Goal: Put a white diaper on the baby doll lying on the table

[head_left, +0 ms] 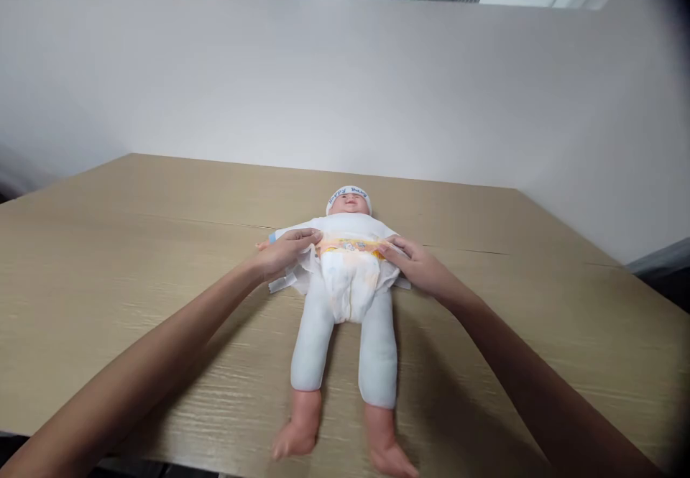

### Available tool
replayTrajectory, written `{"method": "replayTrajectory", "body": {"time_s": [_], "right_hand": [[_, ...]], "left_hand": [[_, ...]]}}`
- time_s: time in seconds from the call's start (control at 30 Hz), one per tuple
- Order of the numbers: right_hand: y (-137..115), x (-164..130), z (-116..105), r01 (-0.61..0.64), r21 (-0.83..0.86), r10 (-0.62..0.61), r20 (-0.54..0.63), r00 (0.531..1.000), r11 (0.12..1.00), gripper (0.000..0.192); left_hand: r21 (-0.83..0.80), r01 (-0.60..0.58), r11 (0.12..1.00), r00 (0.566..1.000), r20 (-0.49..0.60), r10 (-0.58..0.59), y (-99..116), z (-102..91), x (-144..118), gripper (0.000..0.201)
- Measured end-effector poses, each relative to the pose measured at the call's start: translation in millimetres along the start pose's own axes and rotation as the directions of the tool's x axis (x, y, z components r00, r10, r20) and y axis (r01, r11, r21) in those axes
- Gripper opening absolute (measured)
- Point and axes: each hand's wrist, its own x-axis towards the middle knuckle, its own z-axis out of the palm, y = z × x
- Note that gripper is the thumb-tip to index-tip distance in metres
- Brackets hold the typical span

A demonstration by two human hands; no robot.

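A baby doll [379, 348] in white clothes and a white lettered cap lies on its back, feet toward me. Round its hips is a white diaper [350, 284] with an orange and yellow printed waistband, pulled up between the legs. My left hand [285, 251] pinches the waistband's left end, thumb and fingers together. At the opposite end, my right hand [417, 266] grips the waistband corner, with its fingers curled. The diaper's back wings and tabs stick out loose under both hands. Part of the doll's arm on the right is hidden by my right hand.
A light wood-grain table [188, 190] carries the doll, and a seam runs across its top. Behind it stands a pale partition [323, 83]. The table's front edge shows at the bottom left, with dark things below it.
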Motion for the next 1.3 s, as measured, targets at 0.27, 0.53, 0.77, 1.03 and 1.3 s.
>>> {"method": "replayTrajectory", "body": {"time_s": [0.27, 0.53, 0.77, 1.03, 1.3], "right_hand": [[-22, -46, 6, 0.325, -0.425, -0.467, -0.290, 0.835, 0.845, 0.037], [13, -87, 11, 0.402, -0.280, -0.418, 0.005, 0.908, 0.872, 0.042], [45, -86, -8, 0.126, -0.418, -0.218, -0.182, 0.959, 0.900, 0.033], [51, -55, 10, -0.092, -0.531, -0.054, -0.253, 0.966, 0.842, 0.026], [63, -51, 7, -0.216, -0.382, 0.107, -0.285, 0.953, 0.898, 0.039]], "left_hand": [[0.418, -0.171, 0.892, 0.923, -0.250, 0.294, 28, 7.3, -29, 0.041], [0.802, -0.319, 0.505, 0.877, 0.047, 0.479, 4, 42.4, -61, 0.046], [0.944, -0.144, 0.296, 0.859, -0.029, 0.511, 13, 56.2, -63, 0.040], [0.876, -0.360, 0.320, 0.877, 0.200, 0.437, 40, 90.7, -1, 0.040], [0.937, -0.272, 0.221, 0.898, 0.164, 0.407, 35, 100.6, 15, 0.058]]}}
